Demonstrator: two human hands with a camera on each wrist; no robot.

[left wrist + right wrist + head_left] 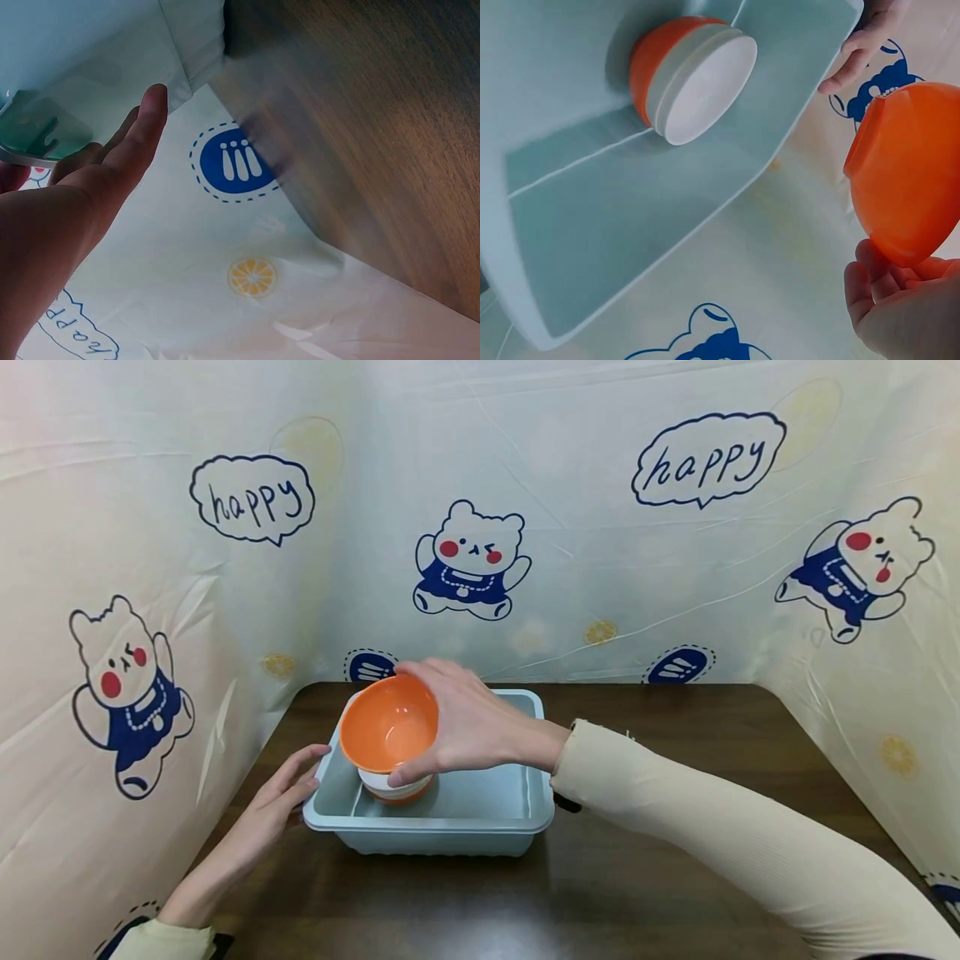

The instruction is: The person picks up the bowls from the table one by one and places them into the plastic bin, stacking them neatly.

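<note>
An orange bowl (390,722) is held by its rim in my right hand (468,718), tilted so that its glossy inside faces the head camera. In the right wrist view the fingers are at the rim of the same bowl, above the basin. Below it, a small stack of bowls (705,86), white on top and orange at the bottom, stands inside a pale blue-green basin (442,825). My left hand (281,789) rests at the basin's left side; the left wrist view shows its extended fingers (146,124) along the outer wall.
The basin stands on a dark brown wooden table (660,860). Around the table's back and sides hangs a pale cloth (585,560) printed with bears and the word "happy". Inside the basin, the floor (483,789) shows to the right of the stack.
</note>
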